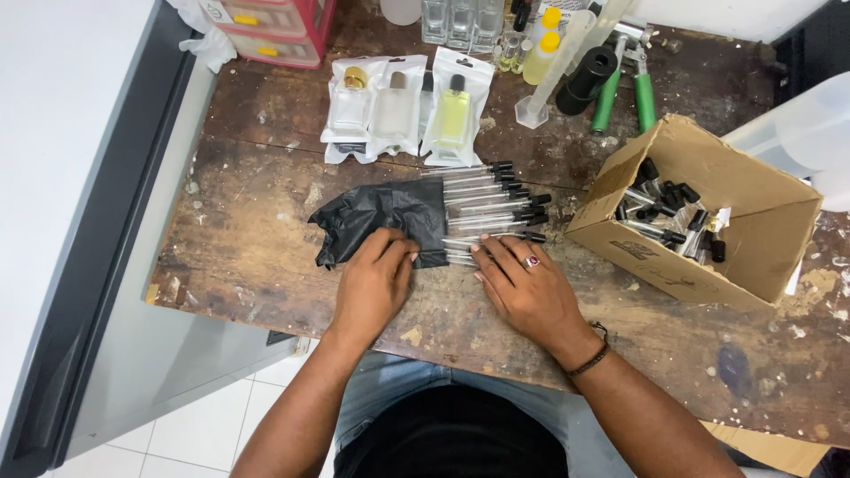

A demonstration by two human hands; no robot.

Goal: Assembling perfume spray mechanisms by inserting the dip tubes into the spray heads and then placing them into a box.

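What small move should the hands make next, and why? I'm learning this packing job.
Probably the right hand nudges the loose clear tubes together, since they lie fanned half out of the black bag the left hand pins.

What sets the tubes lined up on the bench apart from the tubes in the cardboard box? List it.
The tubes on the bench lie flat in a neat parallel row, caps pointing right; the tubes in the box are heaped at mixed angles. The bench tubes rest partly on a black plastic bag, under the right hand; no hand touches the boxed ones. Both are clear with black caps.
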